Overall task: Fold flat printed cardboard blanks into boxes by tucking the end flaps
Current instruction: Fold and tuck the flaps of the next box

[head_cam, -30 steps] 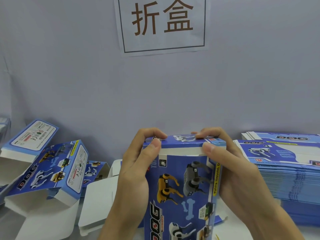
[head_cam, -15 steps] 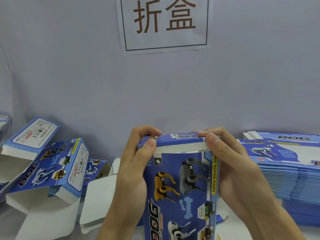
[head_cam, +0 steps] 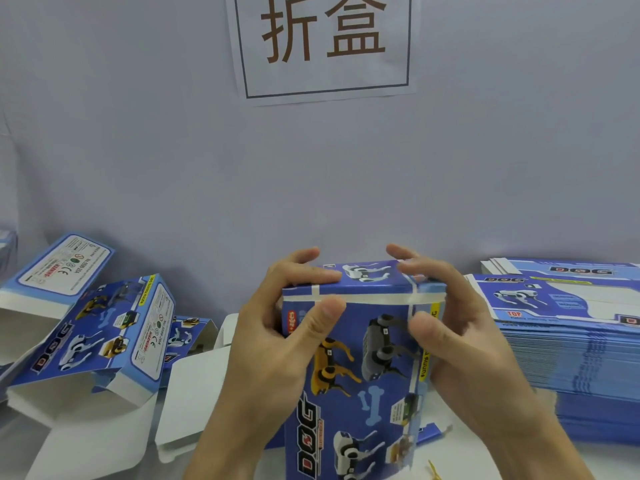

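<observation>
A blue printed box [head_cam: 363,362] with robot-dog pictures stands upright in the middle, held between both hands. Its top flap [head_cam: 367,275] lies folded down over the upper end, and a thin white edge shows along the front seam. My left hand [head_cam: 270,341] grips the upper left corner, fingers curled over the top and thumb pressed on the front face. My right hand [head_cam: 467,341] grips the upper right corner the same way, thumb on the front near the yellow side strip. The box's lower end is out of view.
A tall stack of flat blue blanks [head_cam: 571,341] lies at the right. Folded boxes [head_cam: 97,334] with open white ends lie tumbled at the left, one [head_cam: 59,268] leaning on the grey wall. A paper sign [head_cam: 325,43] hangs above. A small yellow item [head_cam: 434,474] lies by the bottom edge.
The top flap has come down flatter onto the box and more of its printed face shows. Both thumbs slid lower on the front, and the index fingers lifted slightly off the top.
</observation>
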Demonstrator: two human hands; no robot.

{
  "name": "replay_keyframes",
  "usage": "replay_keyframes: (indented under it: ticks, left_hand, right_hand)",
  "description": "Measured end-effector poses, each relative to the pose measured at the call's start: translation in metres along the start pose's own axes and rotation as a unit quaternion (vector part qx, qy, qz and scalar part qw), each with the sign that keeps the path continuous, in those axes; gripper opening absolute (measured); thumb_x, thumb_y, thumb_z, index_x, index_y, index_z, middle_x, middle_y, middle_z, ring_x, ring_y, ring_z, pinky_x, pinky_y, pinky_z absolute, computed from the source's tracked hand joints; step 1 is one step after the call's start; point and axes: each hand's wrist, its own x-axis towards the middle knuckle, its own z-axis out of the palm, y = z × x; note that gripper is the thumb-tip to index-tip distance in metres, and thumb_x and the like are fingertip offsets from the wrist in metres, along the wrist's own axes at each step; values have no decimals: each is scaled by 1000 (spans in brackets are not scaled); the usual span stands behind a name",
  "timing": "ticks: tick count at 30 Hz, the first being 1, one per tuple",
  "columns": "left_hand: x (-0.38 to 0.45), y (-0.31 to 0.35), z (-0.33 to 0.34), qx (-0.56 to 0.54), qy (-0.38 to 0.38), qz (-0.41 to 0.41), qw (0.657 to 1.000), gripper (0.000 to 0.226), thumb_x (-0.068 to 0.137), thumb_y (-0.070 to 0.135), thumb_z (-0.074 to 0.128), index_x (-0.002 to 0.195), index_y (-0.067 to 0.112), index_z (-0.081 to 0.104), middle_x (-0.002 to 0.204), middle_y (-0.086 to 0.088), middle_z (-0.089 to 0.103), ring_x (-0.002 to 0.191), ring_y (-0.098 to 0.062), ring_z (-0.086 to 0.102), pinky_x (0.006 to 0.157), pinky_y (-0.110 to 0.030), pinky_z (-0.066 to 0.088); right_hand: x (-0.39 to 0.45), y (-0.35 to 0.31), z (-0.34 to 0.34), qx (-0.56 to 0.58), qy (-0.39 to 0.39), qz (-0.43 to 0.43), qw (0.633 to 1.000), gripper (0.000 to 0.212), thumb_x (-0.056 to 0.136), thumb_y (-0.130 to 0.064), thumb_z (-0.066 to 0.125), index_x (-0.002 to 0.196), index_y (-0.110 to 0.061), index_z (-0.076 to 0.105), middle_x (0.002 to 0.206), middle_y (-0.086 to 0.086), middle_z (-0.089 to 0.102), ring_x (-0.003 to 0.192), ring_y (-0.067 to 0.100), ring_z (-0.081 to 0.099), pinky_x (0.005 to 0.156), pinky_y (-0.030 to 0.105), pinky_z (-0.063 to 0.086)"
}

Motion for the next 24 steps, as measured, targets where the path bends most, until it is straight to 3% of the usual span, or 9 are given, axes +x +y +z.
replay_keyframes:
  ticks: [4, 7, 9, 12, 15, 18, 24]
  left_hand:
    - [2, -3, 5, 6, 30, 9, 999, 23, 70, 43, 70, 88, 29, 74, 125, 15, 63, 119, -18, 63, 65, -33, 62]
    - [2, -2, 6, 9, 30, 14, 999, 28, 70, 50, 71, 89, 30, 74, 127, 16, 62, 120, -15, 62, 64, -33, 62]
    - [1, -2, 6, 18, 21, 22, 999, 32, 68, 56, 76, 91, 34, 73, 132, 18, 59, 120, -14, 62, 65, -33, 62]
    - [0, -3, 6, 22, 16, 22, 999, 24, 69, 37, 76, 93, 38, 71, 136, 22, 55, 111, -17, 68, 65, -33, 62]
    - [1, -5, 5, 20, 25, 25, 999, 19, 68, 34, 73, 87, 36, 72, 134, 20, 58, 115, -15, 66, 64, -35, 63]
    - [1, -5, 6, 11, 25, 31, 999, 14, 69, 33, 73, 83, 33, 73, 130, 16, 61, 115, -14, 66, 64, -35, 63]
    - [0, -6, 8, 18, 23, 31, 999, 11, 69, 31, 73, 80, 29, 74, 126, 13, 65, 117, -16, 65, 64, -35, 63]
  right_hand:
    - [5, -2, 3, 0, 29, -9, 1000, 34, 62, -42, 90, 86, -24, 75, 141, -5, 54, 123, 31, 60, 72, 48, 60]
    - [5, 2, 5, -13, 53, -32, 998, 31, 63, -44, 89, 83, -24, 76, 139, -3, 56, 124, 32, 58, 73, 45, 60]
    - [5, 5, 6, -46, 73, -56, 995, 31, 65, -47, 86, 86, -27, 76, 138, -5, 57, 127, 28, 56, 77, 43, 59]
    - [6, 7, 9, -98, 104, -96, 985, 28, 72, -42, 82, 98, -35, 76, 140, -12, 55, 134, 16, 50, 83, 40, 59]
    - [7, 7, 9, -50, 97, -82, 991, 14, 70, -33, 79, 82, -28, 76, 138, -11, 56, 129, 20, 54, 73, 35, 60]
    - [6, 7, 9, -43, 103, -76, 991, 24, 66, -43, 86, 75, -24, 75, 135, -4, 58, 121, 25, 61, 72, 36, 60]
    - [6, 9, 6, -28, 121, -87, 988, 4, 66, -24, 75, 68, -21, 74, 130, 3, 61, 116, 26, 63, 70, 35, 59]
